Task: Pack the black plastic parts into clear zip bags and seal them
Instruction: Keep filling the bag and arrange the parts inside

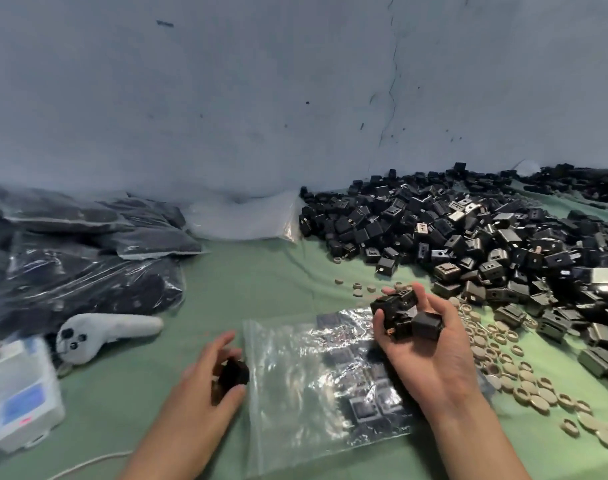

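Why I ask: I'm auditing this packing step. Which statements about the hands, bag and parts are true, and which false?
1. The right hand holds several parts. True.
2. The left hand is empty. False: it grips one part.
3. The bag between the hands already contains parts. True.
4. The pile lies left of the bag. False: it lies to the right, against the wall.

The right hand point(430, 358) cups several black plastic parts point(404, 315) in curled fingers point(422, 296), just over a clear zip bag point(313, 386) on the green desk point(257, 278). The left hand point(198, 379) pinches one black part point(234, 372) beside the bag. A pile of parts point(468, 233) lies beyond the right fingers, and filled bags point(81, 265) lie beyond the left.
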`<state>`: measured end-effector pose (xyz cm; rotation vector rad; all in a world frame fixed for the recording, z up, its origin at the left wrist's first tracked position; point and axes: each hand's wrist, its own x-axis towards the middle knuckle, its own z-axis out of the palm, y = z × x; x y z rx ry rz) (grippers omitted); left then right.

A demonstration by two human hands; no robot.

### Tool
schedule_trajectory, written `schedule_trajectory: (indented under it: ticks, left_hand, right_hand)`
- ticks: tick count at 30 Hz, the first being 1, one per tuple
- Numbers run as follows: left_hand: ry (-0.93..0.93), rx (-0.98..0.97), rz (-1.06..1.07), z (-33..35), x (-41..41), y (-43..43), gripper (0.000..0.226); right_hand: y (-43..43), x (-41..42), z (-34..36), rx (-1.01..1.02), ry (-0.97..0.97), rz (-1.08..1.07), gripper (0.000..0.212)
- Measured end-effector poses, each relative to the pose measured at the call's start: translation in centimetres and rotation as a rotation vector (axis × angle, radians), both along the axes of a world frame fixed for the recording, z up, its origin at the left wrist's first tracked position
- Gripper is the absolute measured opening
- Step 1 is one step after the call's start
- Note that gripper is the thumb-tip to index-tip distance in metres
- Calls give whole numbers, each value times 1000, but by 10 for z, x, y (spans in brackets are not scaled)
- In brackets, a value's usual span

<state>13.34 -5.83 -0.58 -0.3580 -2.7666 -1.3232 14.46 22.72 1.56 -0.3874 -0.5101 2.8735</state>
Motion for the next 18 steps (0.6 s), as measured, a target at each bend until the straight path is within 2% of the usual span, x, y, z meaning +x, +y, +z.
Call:
schedule_trajectory:
  ticks: [4, 6, 8, 10, 14, 16, 18]
  left_hand:
    - [-58, 64, -156, 1, -1, 7, 74]
    - [-40, 124, -141, 2, -3, 7, 75]
    - [15, 97, -92, 1, -4, 7, 73]
    - [29, 121, -21, -1, -4, 5, 65]
    - [-253, 524, 174, 5, -2, 4, 38]
    - [-421, 730, 175, 10, 0, 6, 33]
    - [-539, 840, 123, 14, 1, 11, 30]
  right_hand:
    - [-1, 1, -2, 17, -7, 15, 20]
    - [-1, 2, -2, 35, -7, 17, 20]
    - [-2, 2, -1, 49, -5, 17, 20]
    - [-3, 3, -1, 60, -15, 14, 21]
    - [-4, -2, 3, 69, -57, 27, 26]
    - [-6, -8, 8, 68, -69, 49, 20]
    - [-11, -16, 11, 56, -68, 65, 11]
